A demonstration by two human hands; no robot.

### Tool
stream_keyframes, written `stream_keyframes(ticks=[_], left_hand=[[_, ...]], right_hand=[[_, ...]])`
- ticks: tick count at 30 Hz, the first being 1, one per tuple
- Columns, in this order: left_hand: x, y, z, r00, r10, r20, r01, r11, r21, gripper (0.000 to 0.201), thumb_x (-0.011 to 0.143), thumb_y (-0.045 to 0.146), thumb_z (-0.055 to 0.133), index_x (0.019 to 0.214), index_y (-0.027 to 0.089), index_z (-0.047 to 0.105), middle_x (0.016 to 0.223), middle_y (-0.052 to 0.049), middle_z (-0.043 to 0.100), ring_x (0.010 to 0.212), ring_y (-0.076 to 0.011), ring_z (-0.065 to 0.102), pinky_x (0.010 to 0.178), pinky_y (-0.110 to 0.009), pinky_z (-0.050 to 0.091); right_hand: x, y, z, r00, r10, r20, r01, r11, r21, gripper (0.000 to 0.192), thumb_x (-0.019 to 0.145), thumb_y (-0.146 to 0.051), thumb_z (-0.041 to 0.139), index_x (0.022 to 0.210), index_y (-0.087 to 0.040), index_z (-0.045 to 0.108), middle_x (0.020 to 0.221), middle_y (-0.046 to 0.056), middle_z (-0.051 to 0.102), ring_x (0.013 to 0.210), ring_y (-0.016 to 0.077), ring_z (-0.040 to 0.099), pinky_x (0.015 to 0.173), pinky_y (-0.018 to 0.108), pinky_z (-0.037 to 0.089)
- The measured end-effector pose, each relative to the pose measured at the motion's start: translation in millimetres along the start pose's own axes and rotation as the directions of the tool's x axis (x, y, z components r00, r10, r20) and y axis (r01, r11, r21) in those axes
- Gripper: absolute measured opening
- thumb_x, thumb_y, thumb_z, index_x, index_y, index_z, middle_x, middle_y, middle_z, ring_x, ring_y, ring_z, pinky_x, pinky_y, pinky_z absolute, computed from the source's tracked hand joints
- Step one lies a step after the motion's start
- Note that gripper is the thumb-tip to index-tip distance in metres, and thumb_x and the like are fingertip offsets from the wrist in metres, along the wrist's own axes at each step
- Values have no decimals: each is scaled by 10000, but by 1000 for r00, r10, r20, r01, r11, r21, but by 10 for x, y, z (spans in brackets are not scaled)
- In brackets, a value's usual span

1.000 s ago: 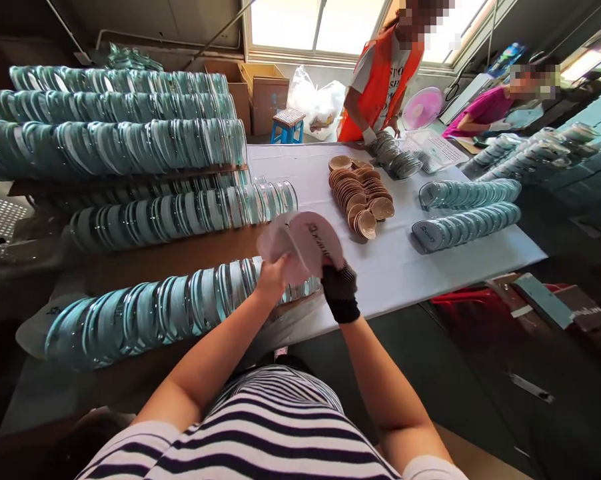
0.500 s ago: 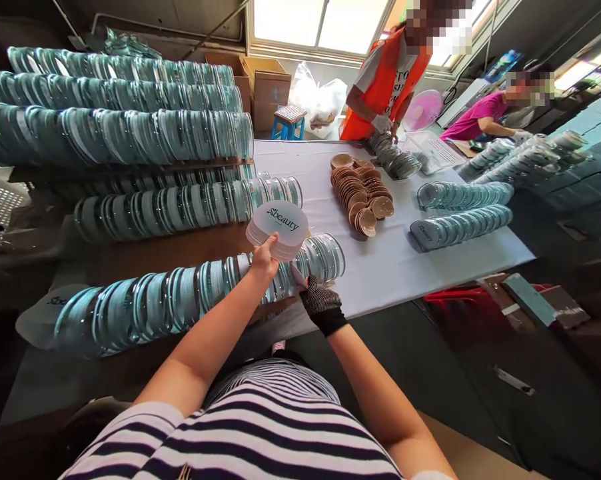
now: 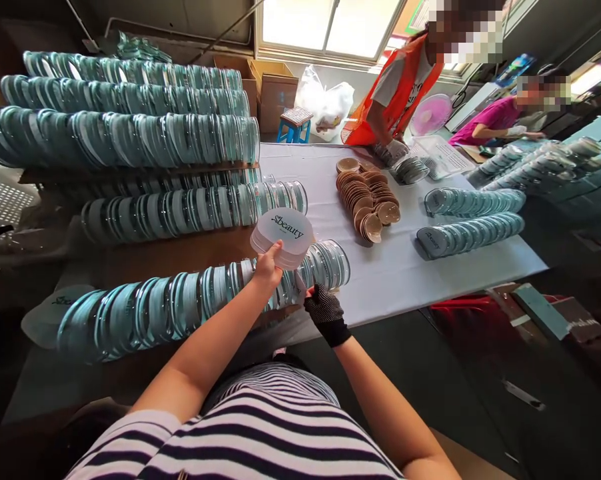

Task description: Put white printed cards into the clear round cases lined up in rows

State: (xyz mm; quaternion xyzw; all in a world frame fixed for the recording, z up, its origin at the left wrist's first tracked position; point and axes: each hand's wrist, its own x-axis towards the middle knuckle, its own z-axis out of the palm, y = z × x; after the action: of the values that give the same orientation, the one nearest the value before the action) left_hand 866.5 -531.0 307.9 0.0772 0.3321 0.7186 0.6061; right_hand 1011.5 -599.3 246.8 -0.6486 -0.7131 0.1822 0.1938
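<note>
My bare left hand (image 3: 269, 261) is closed on the edge of a stack of white oval cards (image 3: 279, 233) printed "beauty", held above the front row of glass discs (image 3: 180, 300). In a dark dotted glove, my right hand (image 3: 323, 308) pinches a single printed card (image 3: 297, 287) at the near side of that row, close to its right end. The card stands on edge against the glass; whether it sits between two discs I cannot tell. Another white oval card (image 3: 38, 319) leans at the row's left end.
More rows of glass discs (image 3: 120, 137) rise at the left. Brown round pieces (image 3: 365, 197) lie mid-table, with two shorter disc rows (image 3: 470, 233) to their right. A person in an orange vest (image 3: 400, 87) handles discs across the table; another person (image 3: 485, 123) works farther right.
The view has shifted slightly, moving the scene right and down. The card in my right hand has turned so its printed face shows. The orange-vested person leans lower over the discs.
</note>
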Motion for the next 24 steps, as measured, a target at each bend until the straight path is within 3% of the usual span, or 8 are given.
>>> stream_keyframes(ticks=[7,9,12,14,16,18,20,24], left_hand=[[9,1,-7,998,47,-29,-47,999,3,468,803,36,670,1237,203,623,1181,-68,719,1162,-230,644,1061,-437,477],[-2,-5,7,997,72,-32,-72,997,12,472,806,29,660,1239,213,621,1162,-60,727,1141,-223,654,1048,-433,486],[-21,-30,31,990,136,-22,-135,991,23,490,799,26,665,1244,224,616,1155,-49,730,1130,-211,659,1037,-412,493],[-31,-47,51,985,169,-34,-168,985,36,487,793,28,671,1241,212,617,1156,-55,729,1130,-207,658,1036,-397,492],[-43,-59,73,982,183,-42,-181,981,65,483,784,30,680,1234,195,621,1154,-68,729,1133,-206,656,1040,-387,486],[-69,-62,90,980,194,-37,-190,977,98,484,769,31,694,1224,185,629,1145,-76,732,1141,-210,651,1045,-385,481],[-120,-60,88,978,208,-12,-206,972,113,488,748,37,715,1207,186,639,1136,-74,735,1146,-218,648,1043,-388,482],[-295,-31,-18,972,220,83,-230,963,138,505,701,75,762,1181,190,654,1133,-74,733,1127,-246,655,1021,-413,496]], right_hand=[[62,-2,253,996,91,-20,-89,992,94,220,903,-284,498,937,-209,702,794,116,700,761,262,672,728,388,510],[71,27,195,994,96,51,-106,951,289,232,875,-321,533,965,-211,718,741,99,677,722,256,664,710,406,525],[77,58,54,978,15,206,-134,807,576,403,867,-411,522,1142,-174,696,637,50,626,581,211,615,614,397,541],[88,44,-47,956,-69,287,-149,727,670,470,875,-462,506,1171,-144,687,555,11,574,478,164,540,556,374,529],[126,-3,-166,947,-106,305,-125,750,650,443,869,-482,540,1059,-125,721,507,-10,541,449,130,505,563,349,517],[212,-65,-325,977,-72,201,-35,874,484,364,855,-461,588,889,-128,730,533,6,575,513,127,560,635,336,514],[339,-119,-526,999,-36,4,32,942,334,340,887,-439,551,849,-144,715,658,51,658,661,161,637,730,346,516],[533,-221,-848,919,-100,-382,211,942,262,442,932,-424,442,1252,-172,615,1115,124,705,1016,239,653,908,407,516]])
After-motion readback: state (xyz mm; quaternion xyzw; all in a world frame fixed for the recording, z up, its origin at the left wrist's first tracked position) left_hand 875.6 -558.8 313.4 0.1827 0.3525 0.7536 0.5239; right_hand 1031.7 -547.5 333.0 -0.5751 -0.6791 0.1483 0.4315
